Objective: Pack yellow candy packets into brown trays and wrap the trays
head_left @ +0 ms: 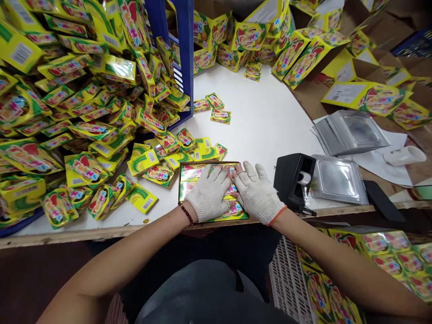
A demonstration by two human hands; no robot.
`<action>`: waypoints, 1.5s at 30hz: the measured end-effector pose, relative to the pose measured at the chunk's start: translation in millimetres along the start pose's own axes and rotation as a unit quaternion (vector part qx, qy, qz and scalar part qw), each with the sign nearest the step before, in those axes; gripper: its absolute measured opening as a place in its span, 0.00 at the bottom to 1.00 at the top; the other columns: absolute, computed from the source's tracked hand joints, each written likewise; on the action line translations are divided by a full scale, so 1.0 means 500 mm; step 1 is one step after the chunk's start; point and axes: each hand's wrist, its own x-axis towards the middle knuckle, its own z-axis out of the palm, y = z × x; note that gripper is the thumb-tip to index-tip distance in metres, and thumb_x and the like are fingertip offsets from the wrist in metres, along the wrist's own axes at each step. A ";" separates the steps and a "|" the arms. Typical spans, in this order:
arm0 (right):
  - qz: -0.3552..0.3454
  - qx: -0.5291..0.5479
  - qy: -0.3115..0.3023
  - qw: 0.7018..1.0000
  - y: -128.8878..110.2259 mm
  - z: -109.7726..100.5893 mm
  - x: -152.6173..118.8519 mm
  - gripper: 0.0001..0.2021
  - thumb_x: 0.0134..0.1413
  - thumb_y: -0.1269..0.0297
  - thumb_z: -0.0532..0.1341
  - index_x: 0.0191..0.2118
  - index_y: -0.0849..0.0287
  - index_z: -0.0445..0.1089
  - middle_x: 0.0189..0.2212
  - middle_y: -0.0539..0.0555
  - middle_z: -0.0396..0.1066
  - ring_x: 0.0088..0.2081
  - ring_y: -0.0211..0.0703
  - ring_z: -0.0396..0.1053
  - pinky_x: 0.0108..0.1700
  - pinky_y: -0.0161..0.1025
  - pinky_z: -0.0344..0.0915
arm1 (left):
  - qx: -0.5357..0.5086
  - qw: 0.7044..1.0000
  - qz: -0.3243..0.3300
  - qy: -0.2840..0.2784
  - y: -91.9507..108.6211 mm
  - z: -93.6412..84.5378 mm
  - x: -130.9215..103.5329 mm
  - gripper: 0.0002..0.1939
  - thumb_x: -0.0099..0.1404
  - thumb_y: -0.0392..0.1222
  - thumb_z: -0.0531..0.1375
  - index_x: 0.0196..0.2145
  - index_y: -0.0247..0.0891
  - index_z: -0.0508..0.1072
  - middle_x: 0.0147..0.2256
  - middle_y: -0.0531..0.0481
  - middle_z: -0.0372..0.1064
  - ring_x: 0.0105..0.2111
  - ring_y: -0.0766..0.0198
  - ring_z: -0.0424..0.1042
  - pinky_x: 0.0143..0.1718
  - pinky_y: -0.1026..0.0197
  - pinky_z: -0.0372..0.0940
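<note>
A shallow open box (pixel 180 191) lies at the table's front edge, holding rows of small yellow-green crayon-style packs (pixel 191 172) with fruit pictures. Both hands wear white knit gloves whose fingertips are bare. My left hand (pixel 209 193) lies palm down over the middle of the packs, fingers spread. My right hand (pixel 256 191) rests on the box's right side, its fingers stretched toward the left hand and touching the packs. The hands cover much of the box's contents. Neither hand grips anything that I can see.
To the left, a blue crate (pixel 187 58) spills a big heap of packs (pixel 91 103). A black tape dispenser (pixel 292 180) stands right of the box. Beyond it are clear plastic covers (pixel 340 180) and a dark phone-like slab (pixel 383 200). Folded yellow cartons (pixel 249 36) line the back.
</note>
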 end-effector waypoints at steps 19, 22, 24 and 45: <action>0.010 0.100 -0.085 0.991 0.035 -0.104 0.127 0.14 0.66 0.60 0.52 0.41 0.57 0.75 0.39 0.58 0.77 0.40 0.48 0.74 0.41 0.40 0.66 | -0.036 0.947 -0.241 0.211 -0.208 -0.037 -0.152 0.19 0.62 0.36 0.56 0.51 0.36 0.72 0.54 0.38 0.66 0.55 0.50 0.66 0.56 0.50 0.63; 0.054 0.144 -0.007 0.988 0.036 -0.087 0.194 0.14 0.66 0.62 0.52 0.48 0.58 0.72 0.46 0.59 0.76 0.45 0.48 0.73 0.45 0.39 0.66 | 0.009 0.940 -0.327 0.101 -0.296 -0.032 -0.219 0.25 0.57 0.36 0.57 0.54 0.33 0.69 0.52 0.35 0.67 0.52 0.45 0.67 0.54 0.48 0.64; 0.093 0.153 -0.032 0.983 0.031 -0.069 0.246 0.18 0.63 0.61 0.56 0.56 0.60 0.69 0.53 0.64 0.72 0.49 0.51 0.72 0.46 0.40 0.66 | -0.014 0.934 -0.346 0.083 -0.324 -0.028 -0.240 0.23 0.60 0.38 0.55 0.54 0.34 0.68 0.51 0.36 0.69 0.50 0.47 0.69 0.53 0.50 0.64; 0.177 0.301 0.069 0.935 0.071 0.001 0.269 0.11 0.58 0.65 0.57 0.44 0.62 0.71 0.43 0.59 0.74 0.43 0.46 0.70 0.46 0.38 0.65 | -0.034 0.997 -0.041 0.047 -0.026 -0.057 -0.194 0.15 0.67 0.37 0.57 0.51 0.41 0.73 0.53 0.41 0.70 0.53 0.50 0.68 0.58 0.43 0.60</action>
